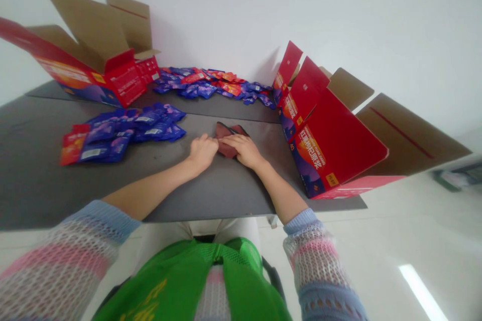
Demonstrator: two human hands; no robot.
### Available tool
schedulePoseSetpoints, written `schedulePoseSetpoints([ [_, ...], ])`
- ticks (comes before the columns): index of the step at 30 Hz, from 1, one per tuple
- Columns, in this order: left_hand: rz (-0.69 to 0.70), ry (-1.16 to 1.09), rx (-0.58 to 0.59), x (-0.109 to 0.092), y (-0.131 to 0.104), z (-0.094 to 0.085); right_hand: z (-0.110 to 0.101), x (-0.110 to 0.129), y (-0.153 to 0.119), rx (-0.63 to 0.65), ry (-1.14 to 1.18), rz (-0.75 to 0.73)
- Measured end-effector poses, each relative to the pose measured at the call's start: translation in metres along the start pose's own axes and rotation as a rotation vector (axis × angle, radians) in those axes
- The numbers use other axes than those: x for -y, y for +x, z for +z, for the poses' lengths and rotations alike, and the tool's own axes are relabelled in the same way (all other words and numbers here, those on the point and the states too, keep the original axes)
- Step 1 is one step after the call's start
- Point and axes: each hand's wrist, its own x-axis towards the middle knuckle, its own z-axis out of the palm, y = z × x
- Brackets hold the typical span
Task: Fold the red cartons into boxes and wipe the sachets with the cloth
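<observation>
A brown, folded piece (227, 149) with dark edges lies on the grey table, between and under my hands. My left hand (204, 152) is closed at its left edge, fingers curled in a pinch. Across its top rests my right hand (244, 149), fingers extended and pressed down on it. To the left lies a pile of blue sachets (150, 123), with red-orange sachets (74, 144) at its left end.
An open red carton (124, 77) stands at the back left. More open red cartons (320, 150) line the right side. Blue and red sachets (207, 83) form a row along the wall. The grey table (169, 200) ends just before my lap.
</observation>
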Motion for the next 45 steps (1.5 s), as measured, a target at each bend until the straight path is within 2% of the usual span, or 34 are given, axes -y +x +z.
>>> schedulePoseSetpoints([
  [6, 0.020, 0.020, -0.002, -0.003, 0.000, 0.000, -0.004, -0.017, 0.000, -0.024, -0.134, 0.321],
  [9, 0.002, 0.031, 0.031, -0.009, 0.002, -0.001, -0.006, -0.027, -0.004, -0.118, -0.104, 0.392],
  [11, -0.011, 0.041, 0.044, -0.011, 0.002, -0.001, -0.008, -0.027, -0.006, -0.246, -0.043, 0.367],
  [14, 0.000, 0.052, 0.044, -0.010, 0.001, -0.001, -0.017, -0.021, -0.009, -0.426, 0.053, 0.231],
  [17, 0.013, 0.055, 0.040, -0.006, -0.001, 0.000, -0.027, -0.014, -0.011, -0.507, 0.078, 0.136],
  [20, 0.007, 0.038, 0.047, -0.004, -0.003, -0.001, -0.026, -0.009, -0.011, -0.429, 0.076, 0.097],
  [25, -0.020, 0.000, 0.063, -0.004, -0.003, -0.003, -0.004, -0.001, -0.002, -0.051, 0.059, -0.007],
  [27, -0.039, -0.011, 0.064, -0.003, -0.003, -0.003, 0.002, 0.002, 0.001, 0.021, 0.034, 0.027],
  [30, -0.031, -0.013, 0.058, -0.002, -0.003, -0.002, 0.002, 0.004, 0.003, 0.067, 0.001, 0.156],
  [35, -0.036, -0.013, 0.025, 0.003, -0.003, 0.002, -0.002, -0.004, 0.006, 0.050, -0.055, 0.307],
  [39, -0.064, -0.016, 0.026, 0.002, -0.002, 0.003, -0.004, -0.023, 0.002, -0.012, -0.106, 0.397],
  [42, -0.056, -0.018, 0.033, -0.001, -0.004, -0.001, -0.013, -0.041, -0.007, -0.106, -0.058, 0.326],
  [45, -0.019, -0.033, 0.052, -0.005, -0.006, -0.004, -0.021, -0.050, -0.013, -0.251, 0.048, 0.131],
])
